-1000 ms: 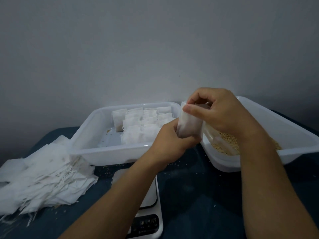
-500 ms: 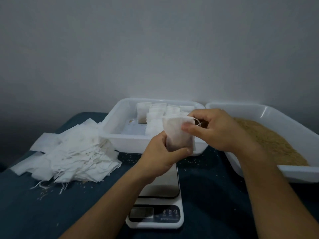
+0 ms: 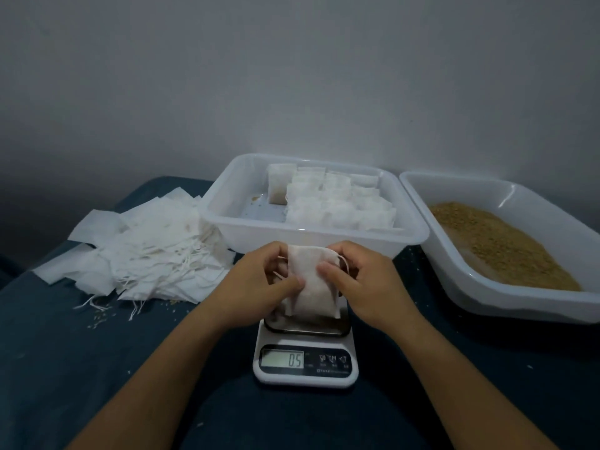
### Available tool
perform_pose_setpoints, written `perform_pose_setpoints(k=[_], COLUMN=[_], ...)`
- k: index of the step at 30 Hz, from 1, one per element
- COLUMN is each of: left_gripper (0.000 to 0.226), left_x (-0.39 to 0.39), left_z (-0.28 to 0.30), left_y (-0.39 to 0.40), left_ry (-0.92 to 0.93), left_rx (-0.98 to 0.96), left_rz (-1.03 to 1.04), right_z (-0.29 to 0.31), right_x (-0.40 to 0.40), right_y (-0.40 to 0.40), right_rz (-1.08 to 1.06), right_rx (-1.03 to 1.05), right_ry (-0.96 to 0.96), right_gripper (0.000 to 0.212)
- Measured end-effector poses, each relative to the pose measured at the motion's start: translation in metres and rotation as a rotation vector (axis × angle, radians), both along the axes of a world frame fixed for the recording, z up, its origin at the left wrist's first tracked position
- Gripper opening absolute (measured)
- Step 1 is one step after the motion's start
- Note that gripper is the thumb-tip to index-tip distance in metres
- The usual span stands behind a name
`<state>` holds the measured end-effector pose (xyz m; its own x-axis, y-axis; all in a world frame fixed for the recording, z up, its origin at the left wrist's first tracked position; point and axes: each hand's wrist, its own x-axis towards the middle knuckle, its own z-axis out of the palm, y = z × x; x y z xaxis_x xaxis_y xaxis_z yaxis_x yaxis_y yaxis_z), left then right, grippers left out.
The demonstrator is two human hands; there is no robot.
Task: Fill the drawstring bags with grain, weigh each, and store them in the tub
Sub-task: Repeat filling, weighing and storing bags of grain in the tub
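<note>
A filled bag [image 3: 311, 287] was held upright at frame centre, its base on or just above the scale [image 3: 305, 352] platform; contact could not be confirmed. It was pinched on its left edge by the left hand [image 3: 259, 284] and on its right edge by the right hand [image 3: 363, 284], thumbs pressed to the cloth. A false weight could be read if the hands were kept on the bag, since the display showed only a small figure. Grain could be spilled if the mouth, whose strings hung loose, was tipped. In the tub [image 3: 412, 232], upper centre, filled bags stood in rows toward its right side. The tray [image 3: 487, 287] at right held loose grain [image 3: 500, 241]. Empty bags [image 3: 143, 254] were heaped at left.
</note>
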<state>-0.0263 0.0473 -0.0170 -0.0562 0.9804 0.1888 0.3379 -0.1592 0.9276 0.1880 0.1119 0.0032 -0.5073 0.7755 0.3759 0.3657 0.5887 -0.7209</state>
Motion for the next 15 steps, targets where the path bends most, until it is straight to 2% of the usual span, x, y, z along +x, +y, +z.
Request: perform_pose_setpoints(k=[5,10,12,15], left_gripper=[0.023,0.026,0.026,0.02], left_x=[-0.006,-0.005,-0.008,-0.017], left_z=[-0.007,-0.01,-0.011,-0.017], left_y=[0.001,0.003,0.004,0.01], left_ry=[0.28,0.335,0.323,0.221], left_rx=[-0.004,0.004,0.006,-0.033], left_rz=[0.093,0.168,0.211,0.348], right_z=[-0.01,-0.01,-0.01,-0.014], right_x=[-0.006,-0.002,0.004,0.013], right_y=[0.003,0.009,0.011,0.018], right_rz=[-0.063,-0.118,-0.158,-0.267], right_rx=[0.021,0.029,0.022,0.018], right_ry=[-0.13,-0.192,-0.17,-0.109], right_gripper=[0.02,0.045,0.04,0.015])
